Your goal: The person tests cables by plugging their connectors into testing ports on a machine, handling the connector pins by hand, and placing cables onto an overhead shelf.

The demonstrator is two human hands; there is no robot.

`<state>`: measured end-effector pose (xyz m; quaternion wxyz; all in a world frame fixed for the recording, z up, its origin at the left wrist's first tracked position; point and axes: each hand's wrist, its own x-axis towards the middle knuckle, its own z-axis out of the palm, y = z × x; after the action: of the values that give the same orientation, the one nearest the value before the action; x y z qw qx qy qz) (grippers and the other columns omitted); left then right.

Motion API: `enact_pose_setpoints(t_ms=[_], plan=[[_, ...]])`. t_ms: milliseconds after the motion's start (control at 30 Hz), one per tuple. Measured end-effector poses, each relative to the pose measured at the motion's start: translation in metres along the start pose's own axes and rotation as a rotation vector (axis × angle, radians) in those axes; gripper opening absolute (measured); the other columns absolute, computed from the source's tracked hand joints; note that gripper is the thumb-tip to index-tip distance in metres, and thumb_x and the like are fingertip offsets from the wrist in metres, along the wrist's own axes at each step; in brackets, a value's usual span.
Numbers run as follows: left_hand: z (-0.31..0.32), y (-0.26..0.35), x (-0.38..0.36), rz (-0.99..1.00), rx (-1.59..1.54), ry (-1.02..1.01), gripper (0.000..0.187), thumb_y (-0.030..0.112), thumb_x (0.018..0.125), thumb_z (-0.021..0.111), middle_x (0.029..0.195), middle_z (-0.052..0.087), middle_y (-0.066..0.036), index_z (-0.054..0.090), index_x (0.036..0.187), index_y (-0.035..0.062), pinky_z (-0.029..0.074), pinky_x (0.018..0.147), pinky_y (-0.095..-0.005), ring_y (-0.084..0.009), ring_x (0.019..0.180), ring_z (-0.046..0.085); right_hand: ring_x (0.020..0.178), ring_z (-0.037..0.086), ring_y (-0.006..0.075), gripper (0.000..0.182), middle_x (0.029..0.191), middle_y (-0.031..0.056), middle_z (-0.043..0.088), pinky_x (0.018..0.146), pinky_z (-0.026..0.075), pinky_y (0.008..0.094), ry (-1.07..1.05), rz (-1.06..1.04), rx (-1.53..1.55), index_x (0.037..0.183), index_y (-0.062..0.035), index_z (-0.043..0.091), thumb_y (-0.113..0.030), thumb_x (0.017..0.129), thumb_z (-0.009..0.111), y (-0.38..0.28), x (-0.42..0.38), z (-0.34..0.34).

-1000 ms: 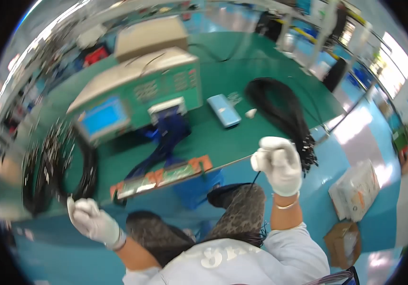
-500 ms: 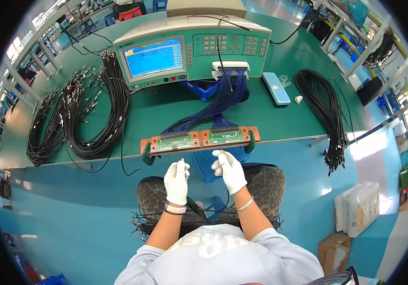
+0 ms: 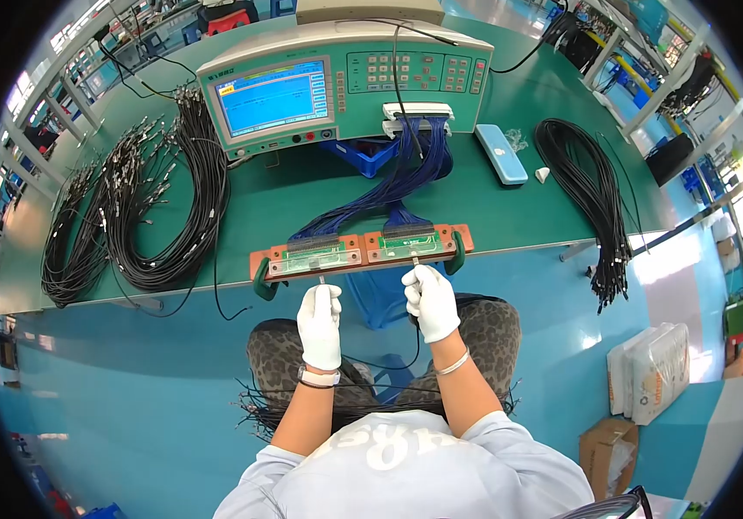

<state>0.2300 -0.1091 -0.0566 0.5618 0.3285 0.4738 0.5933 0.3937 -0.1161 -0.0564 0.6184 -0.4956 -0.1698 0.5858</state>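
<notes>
White gloves cover both hands. My left hand (image 3: 319,327) pinches a small metal connector (image 3: 322,279) of a black cable, its tip just below the front edge of the left test board (image 3: 315,257). In my right hand (image 3: 433,303) is another small cable connector (image 3: 415,259), pointing up and overlapping the front of the right test board (image 3: 410,246). A thin black cable (image 3: 417,342) hangs from beneath my right hand and loops toward the left. Both green boards sit in a reddish-brown fixture held at the table edge by green clamps (image 3: 263,281).
Behind the fixture stands a tester (image 3: 354,91) with a lit blue screen, joined to it by blue ribbon wires (image 3: 371,199). Black cable bundles lie at left (image 3: 207,216) and right (image 3: 592,182). A light-blue case (image 3: 501,154) rests near the tester. More cables (image 3: 263,406) cross my lap.
Both hands have moved up toward the fixture. The right hand's connector now reaches the right board; the left hand's connector has come close to the left board's edge.
</notes>
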Motion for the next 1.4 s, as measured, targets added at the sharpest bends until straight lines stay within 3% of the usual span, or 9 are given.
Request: enact_pose_setpoints(t_ms=[433, 600, 933, 1400], plan=[[-0.006, -0.005, 0.012, -0.055, -0.15, -0.045, 0.027, 0.019, 0.092, 0.043, 0.051, 0.041, 0.002, 0.054, 0.073, 0.0043, 0.022, 0.036, -0.0186, -0.0049, 0.04, 0.027, 0.04, 0.03, 0.0048, 0.024, 0.05, -0.0003, 0.042, 0.035, 0.024, 0.0169, 0.076, -0.042, -0.033, 0.075, -0.0029, 0.054, -0.017, 0.09, 0.043, 0.0, -0.002, 0.008], [-0.007, -0.004, 0.014, -0.134, -0.326, -0.105, 0.026, 0.016, 0.091, 0.041, 0.052, 0.042, 0.002, 0.054, 0.072, 0.0043, 0.024, 0.038, -0.0186, -0.0053, 0.042, 0.029, 0.039, 0.032, 0.0052, 0.024, 0.051, 0.0004, 0.044, 0.035, 0.026, 0.0171, 0.062, -0.083, -0.049, 0.075, -0.0028, 0.055, -0.017, 0.09, 0.043, 0.004, 0.0, 0.007], [-0.009, -0.005, 0.015, -0.159, -0.349, -0.099, 0.026, 0.016, 0.091, 0.041, 0.052, 0.042, 0.001, 0.052, 0.071, 0.005, 0.024, 0.038, -0.0185, -0.0057, 0.041, 0.029, 0.039, 0.034, 0.0054, 0.023, 0.052, 0.0015, 0.047, 0.034, 0.027, 0.0176, 0.181, -0.112, -0.028, 0.078, -0.0026, 0.055, -0.018, 0.091, 0.043, 0.005, -0.002, 0.016], [-0.004, -0.006, 0.016, -0.139, -0.375, -0.086, 0.025, 0.016, 0.091, 0.04, 0.052, 0.041, 0.001, 0.052, 0.072, 0.0054, 0.024, 0.038, -0.0193, -0.0061, 0.04, 0.028, 0.039, 0.036, 0.006, 0.022, 0.053, 0.0027, 0.049, 0.034, 0.029, 0.0189, 0.187, -0.11, 0.09, 0.082, -0.0016, 0.056, -0.018, 0.092, 0.044, 0.004, 0.002, 0.027]])
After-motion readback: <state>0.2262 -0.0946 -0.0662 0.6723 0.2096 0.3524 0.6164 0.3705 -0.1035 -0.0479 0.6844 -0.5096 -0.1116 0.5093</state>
